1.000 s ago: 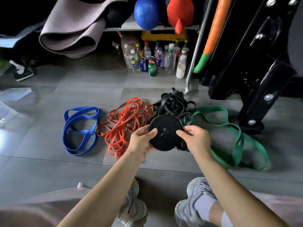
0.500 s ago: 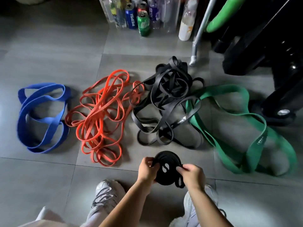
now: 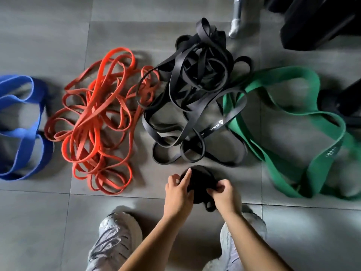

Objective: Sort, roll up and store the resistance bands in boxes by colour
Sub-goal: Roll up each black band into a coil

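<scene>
Head camera is showing the left hand [image 3: 176,189] gripping the rolled black band [image 3: 199,178], the right hand [image 3: 224,194] pinching its right edge; tangled black bands [image 3: 195,94] are lying just beyond the grip.

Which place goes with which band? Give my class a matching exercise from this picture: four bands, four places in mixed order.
1 blue bands
2 orange bands
3 green band
4 rolled black band

A far right of the row
B held between left hand and right hand
C far left of the row
D between blue bands and loose black pile

Pairs: 1-C, 2-D, 3-A, 4-B.
</scene>
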The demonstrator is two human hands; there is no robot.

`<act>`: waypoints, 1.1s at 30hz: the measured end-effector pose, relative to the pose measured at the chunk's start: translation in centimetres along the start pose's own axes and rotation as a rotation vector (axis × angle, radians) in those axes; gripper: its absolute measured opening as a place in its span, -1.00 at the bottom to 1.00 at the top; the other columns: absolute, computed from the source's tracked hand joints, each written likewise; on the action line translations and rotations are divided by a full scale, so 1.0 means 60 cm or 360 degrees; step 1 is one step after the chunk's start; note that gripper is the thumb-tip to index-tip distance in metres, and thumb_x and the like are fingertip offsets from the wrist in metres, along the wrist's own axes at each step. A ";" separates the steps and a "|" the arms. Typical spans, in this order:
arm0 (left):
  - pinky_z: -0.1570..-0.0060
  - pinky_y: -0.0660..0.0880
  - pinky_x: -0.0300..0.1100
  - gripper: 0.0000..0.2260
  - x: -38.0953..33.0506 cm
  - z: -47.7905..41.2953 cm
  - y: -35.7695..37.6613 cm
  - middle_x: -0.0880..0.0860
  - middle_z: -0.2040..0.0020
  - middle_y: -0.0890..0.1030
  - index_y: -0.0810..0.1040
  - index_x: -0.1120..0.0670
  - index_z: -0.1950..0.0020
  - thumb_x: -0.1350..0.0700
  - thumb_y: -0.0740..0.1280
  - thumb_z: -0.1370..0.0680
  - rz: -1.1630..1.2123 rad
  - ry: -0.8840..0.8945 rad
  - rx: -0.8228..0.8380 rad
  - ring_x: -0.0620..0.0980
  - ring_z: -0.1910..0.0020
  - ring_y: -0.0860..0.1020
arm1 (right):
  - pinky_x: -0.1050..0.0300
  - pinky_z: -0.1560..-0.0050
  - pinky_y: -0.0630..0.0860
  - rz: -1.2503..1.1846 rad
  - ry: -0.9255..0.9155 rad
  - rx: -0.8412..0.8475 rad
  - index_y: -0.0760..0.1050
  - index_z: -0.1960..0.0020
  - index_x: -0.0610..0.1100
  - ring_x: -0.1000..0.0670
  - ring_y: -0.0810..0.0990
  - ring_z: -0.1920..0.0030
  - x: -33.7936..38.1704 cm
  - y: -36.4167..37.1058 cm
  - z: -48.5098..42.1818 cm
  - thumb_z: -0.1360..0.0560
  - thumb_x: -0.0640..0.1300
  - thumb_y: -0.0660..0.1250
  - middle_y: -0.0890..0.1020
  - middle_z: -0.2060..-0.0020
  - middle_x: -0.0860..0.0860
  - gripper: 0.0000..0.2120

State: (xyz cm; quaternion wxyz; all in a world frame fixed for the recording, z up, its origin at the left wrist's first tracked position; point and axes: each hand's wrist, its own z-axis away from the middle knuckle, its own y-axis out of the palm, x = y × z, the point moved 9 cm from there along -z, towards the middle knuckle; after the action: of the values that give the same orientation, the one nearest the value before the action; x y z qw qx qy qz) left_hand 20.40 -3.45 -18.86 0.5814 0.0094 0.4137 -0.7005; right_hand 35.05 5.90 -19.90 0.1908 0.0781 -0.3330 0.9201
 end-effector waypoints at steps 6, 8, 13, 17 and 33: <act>-0.13 0.47 -0.04 -0.43 -0.016 -0.008 -0.020 0.04 -0.31 0.23 0.12 -0.15 -0.50 0.14 0.23 -0.54 -0.0360 0.0050 0.0095 0.09 -0.27 0.28 | 0.09 0.08 0.45 0.0311 -0.0206 0.0327 0.42 0.02 -0.11 -0.13 0.57 -0.05 0.052 -0.009 -0.021 -0.36 -0.02 0.48 0.57 0.05 -0.07 -0.68; -0.08 0.48 -0.06 -0.48 -0.032 -0.011 -0.052 0.02 -0.29 0.29 0.17 -0.14 -0.47 0.13 0.22 -0.54 -0.0339 0.0143 -0.0053 0.07 -0.27 0.31 | 0.02 0.01 0.50 0.0246 -0.0267 0.0222 0.46 0.02 -0.10 -0.14 0.57 -0.02 0.071 -0.034 -0.033 -0.33 0.02 0.50 0.60 0.03 -0.06 -0.66; -0.03 0.48 0.00 -0.39 -0.073 -0.041 -0.073 0.03 -0.23 0.37 0.00 -0.14 -0.53 0.13 0.21 -0.56 -0.0713 0.0276 -0.0007 0.09 -0.21 0.36 | 0.10 0.07 0.47 0.0233 -0.0387 0.0101 0.50 -0.03 -0.09 -0.13 0.57 -0.04 0.108 -0.066 -0.023 -0.42 0.04 0.40 0.63 0.00 -0.05 -0.72; -0.05 0.47 0.00 -0.67 -0.108 -0.066 -0.115 0.11 -0.17 0.48 0.43 0.11 -0.26 0.05 0.30 -0.53 -0.0715 0.0303 -0.0052 0.16 -0.21 0.42 | 0.10 0.02 0.48 0.0239 -0.0410 0.0154 0.50 -0.04 -0.12 -0.14 0.58 -0.06 0.117 -0.069 -0.004 -0.43 0.00 0.40 0.63 -0.03 -0.09 -0.74; 0.12 0.58 0.00 -0.79 -0.399 0.201 -0.565 0.06 0.15 0.61 0.43 -0.05 0.12 0.07 0.46 -0.41 0.0310 0.0749 -0.0581 0.12 0.15 0.60 | -0.14 -0.24 0.43 0.0000 -0.1251 -0.0230 0.04 -0.51 0.08 -0.09 0.50 -0.15 0.443 -0.381 0.319 -0.26 0.01 0.57 0.27 -0.42 -0.09 -0.01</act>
State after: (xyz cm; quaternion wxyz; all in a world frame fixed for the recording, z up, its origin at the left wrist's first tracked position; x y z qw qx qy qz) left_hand 5.89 8.11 20.18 0.5262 0.1064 0.6529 -0.5343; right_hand 20.24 17.67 15.29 0.0539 0.4105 -0.4446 0.7943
